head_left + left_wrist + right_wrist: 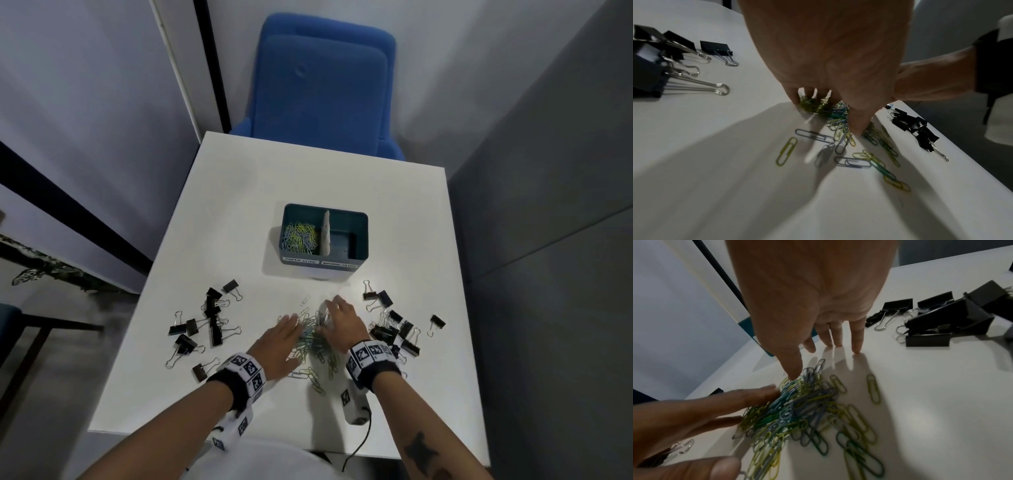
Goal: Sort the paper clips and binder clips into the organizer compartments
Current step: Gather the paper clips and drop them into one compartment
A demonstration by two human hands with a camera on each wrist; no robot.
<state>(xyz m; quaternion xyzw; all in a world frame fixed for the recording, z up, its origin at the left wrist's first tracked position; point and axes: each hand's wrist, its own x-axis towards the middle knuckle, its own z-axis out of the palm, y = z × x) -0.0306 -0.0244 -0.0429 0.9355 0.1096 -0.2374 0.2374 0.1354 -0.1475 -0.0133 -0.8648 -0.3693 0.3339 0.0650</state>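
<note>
A loose pile of coloured paper clips [313,342] [797,410] [838,129] lies on the white table [274,192] in front of me. My left hand [286,329] [834,113] presses against the pile's left side with its fingers extended. From the right, my right hand [339,318] [813,360] has its thumb on the pile and straight fingertips on the table. Neither hand grips anything. The teal organizer [322,262] stands beyond; its left compartment holds paper clips [299,236], and I see nothing in the right one [344,243]. Black binder clips lie scattered left [214,320] and right [394,325].
A blue chair [325,85] stands behind the table's far edge, with grey partitions on both sides. A black cable [359,442] hangs over the near edge. Bare table lies between the pile and the organizer.
</note>
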